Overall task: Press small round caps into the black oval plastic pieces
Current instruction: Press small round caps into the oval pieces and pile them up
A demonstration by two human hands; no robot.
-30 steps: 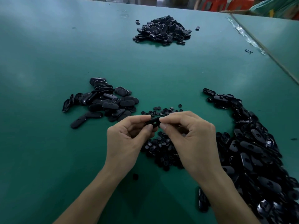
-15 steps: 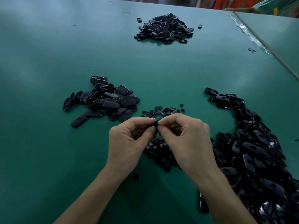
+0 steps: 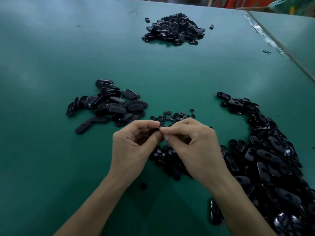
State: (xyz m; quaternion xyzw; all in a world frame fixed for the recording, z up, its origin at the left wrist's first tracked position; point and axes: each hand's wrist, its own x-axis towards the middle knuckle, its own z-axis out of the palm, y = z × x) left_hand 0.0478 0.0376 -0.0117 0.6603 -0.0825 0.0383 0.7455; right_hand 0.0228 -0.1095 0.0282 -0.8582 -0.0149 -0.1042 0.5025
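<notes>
We're looking down at a green table. Far left: left pile of black oval pieces, some stacked on edge, some flat, one lying loose at its near corner.

Next, left hand is raised above the table, fingers curled, thumb and forefinger pinching the oval piece. Only a dark sliver of it shows between the fingertips.

A stray cap sits alone on the table below the left wrist.

Centre: round caps scattered just beyond the hands, more of them lying under and between the hands. Well beyond, far pile of oval pieces, with a loose one just right of it.

Right hand meets the left fingertip to fingertip, thumb and forefinger pinched on the same oval piece, other fingers curled in. We can't tell if a cap is under those fingertips.

Far right: right heap, a long band of glossy oval pieces running from mid-table to the near right corner, touching the caps beside the right wrist.
</notes>
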